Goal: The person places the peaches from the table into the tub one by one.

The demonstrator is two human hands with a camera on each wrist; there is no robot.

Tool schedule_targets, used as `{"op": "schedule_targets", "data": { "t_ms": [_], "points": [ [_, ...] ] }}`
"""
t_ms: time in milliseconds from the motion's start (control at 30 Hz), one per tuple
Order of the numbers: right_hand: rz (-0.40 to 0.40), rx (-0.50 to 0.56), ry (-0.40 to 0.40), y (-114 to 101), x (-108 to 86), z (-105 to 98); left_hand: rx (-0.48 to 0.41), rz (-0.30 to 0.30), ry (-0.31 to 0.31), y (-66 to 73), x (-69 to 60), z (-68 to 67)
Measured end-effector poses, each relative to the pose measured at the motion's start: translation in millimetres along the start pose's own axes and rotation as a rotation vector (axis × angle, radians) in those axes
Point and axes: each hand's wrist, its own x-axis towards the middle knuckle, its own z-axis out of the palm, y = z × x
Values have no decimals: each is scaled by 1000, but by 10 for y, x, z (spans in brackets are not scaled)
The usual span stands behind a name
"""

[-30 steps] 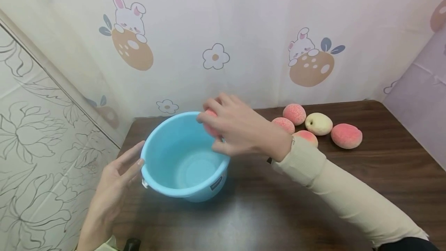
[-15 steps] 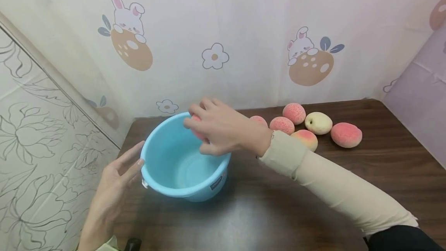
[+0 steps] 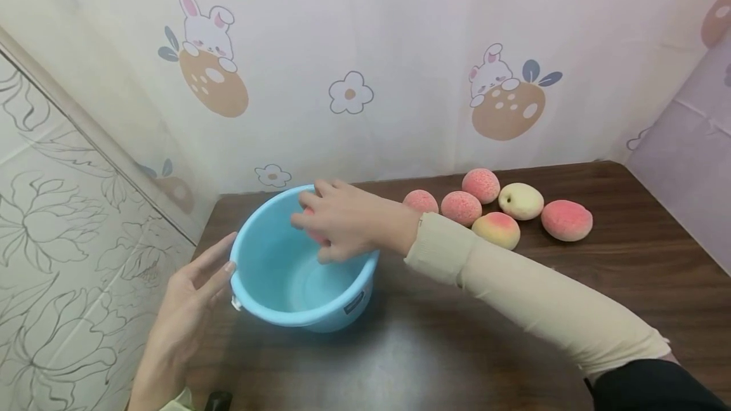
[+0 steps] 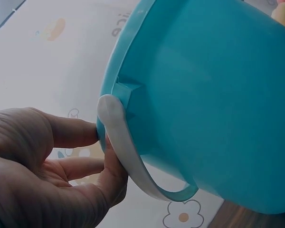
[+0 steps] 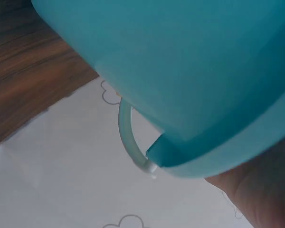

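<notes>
A light blue bucket (image 3: 274, 271) stands on the table, its mouth tipped toward me in the head view. My left hand (image 3: 185, 313) pinches its rim from the left, beside the white end of the handle (image 4: 128, 152). Over the bucket's opening, my right hand (image 3: 348, 221) grips a pink peach (image 3: 314, 230), mostly hidden by the fingers. The right wrist view shows the bucket's outer wall (image 5: 171, 66) and part of the hand behind the rim; the peach is out of sight there.
Several peaches lie at the back right, among them a pale one (image 3: 521, 202), a yellow-pink one (image 3: 495, 230) and a larger pink one (image 3: 566, 221). A printed curtain (image 3: 400, 37) hangs behind the brown table (image 3: 445, 347).
My right hand has moved left and slightly down, carrying the peach further over the bucket. Another peach behind the wrist has come into view. The left hand keeps its hold on the rim.
</notes>
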Motion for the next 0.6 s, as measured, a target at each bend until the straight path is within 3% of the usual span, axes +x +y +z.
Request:
{"op": "schedule_targets", "data": {
  "t_ms": [400, 600],
  "points": [
    [19, 96, -319, -59, 181, 89, -33, 16, -8, -22, 2, -5],
    [29, 159, -392, -104, 189, 151, -42, 19, -2, -15, 1, 4]
  ]
}}
